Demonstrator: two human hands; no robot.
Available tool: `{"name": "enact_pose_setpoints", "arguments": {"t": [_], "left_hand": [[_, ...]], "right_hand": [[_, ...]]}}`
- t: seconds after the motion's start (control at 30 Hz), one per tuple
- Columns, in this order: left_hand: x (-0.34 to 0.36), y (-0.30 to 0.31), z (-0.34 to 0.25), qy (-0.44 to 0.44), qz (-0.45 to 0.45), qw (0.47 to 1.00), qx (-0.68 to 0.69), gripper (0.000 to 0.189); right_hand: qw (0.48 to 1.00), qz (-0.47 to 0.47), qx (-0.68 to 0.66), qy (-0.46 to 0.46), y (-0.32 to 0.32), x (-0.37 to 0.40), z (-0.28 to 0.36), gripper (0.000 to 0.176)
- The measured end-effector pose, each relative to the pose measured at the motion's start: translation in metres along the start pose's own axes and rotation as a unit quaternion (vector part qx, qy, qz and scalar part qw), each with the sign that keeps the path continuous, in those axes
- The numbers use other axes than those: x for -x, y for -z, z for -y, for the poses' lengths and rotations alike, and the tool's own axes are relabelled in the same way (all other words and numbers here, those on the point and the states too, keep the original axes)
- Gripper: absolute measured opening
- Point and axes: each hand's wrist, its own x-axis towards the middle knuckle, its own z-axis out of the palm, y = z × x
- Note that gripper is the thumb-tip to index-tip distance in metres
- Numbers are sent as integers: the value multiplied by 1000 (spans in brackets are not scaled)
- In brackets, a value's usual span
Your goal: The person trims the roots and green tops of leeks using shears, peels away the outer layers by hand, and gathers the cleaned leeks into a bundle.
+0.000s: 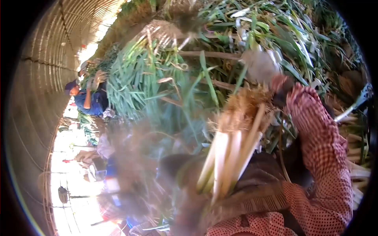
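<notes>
A bundle of leeks (226, 153) is tilted over my lap, its brown roots up and its pale stalks running down to the left. Just above the root end is my right hand (260, 66), in a pale glove smeared by motion; its fingers do not show clearly. A red checked sleeve (315, 129) leads up to it from the lower right. My left hand is not distinguishable, and the lower middle of the view is badly blurred. Loose leek leaves (271, 31) lie beyond the right hand.
A large heap of green leeks (138, 78) fills the upper middle. Another person in dark blue clothes (92, 102) is at its left edge. A ribbed, curved wall (35, 102) runs down the left side. More pale stalks (356, 169) lie at the right edge.
</notes>
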Motion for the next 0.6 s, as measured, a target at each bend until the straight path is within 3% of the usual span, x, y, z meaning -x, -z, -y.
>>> {"name": "enact_pose_setpoints", "arguments": {"t": [0.03,0.07,0.13,0.17,0.2,0.23,0.27,0.3,0.37,0.43,0.5,0.53,0.6], "left_hand": [[-8,-5,1,-7,-13,1000,2,90],[-20,-12,2,-12,-19,1000,6,89],[-58,-25,-10,-13,-35,999,15,88],[-76,-32,-16,-20,-41,999,19,88],[-92,-39,-21,-24,-46,998,20,87],[-105,-47,-26,-29,-47,998,23,87],[-117,-50,-27,-30,-53,998,20,87],[-125,-55,-29,-32,-53,998,20,86],[-132,-52,-31,-31,-52,998,12,85],[-126,-50,-25,-25,-53,998,-1,84],[-116,-44,-21,-22,-56,998,-12,84],[-112,-42,-18,-21,-58,998,-17,83],[-103,-38,-15,-18,-61,998,-27,82]], "right_hand": [[981,-32,-154,-114,14,-2,-18,23],[926,-64,-295,-228,28,5,-38,30],[871,19,-443,-213,35,43,-53,31],[888,83,-420,-170,50,62,-35,32],[889,247,-350,-163,69,81,-16,38],[869,306,-373,-109,78,104,3,58],[880,284,-372,-81,55,133,19,77],[803,373,-461,-50,75,128,50,95],[767,341,-541,-42,41,161,80,103],[817,238,-523,-55,3,178,115,74],[852,255,-450,-77,-1,172,136,57],[859,323,-387,-89,8,163,142,53],[867,365,-315,-127,2,156,130,42]]}}
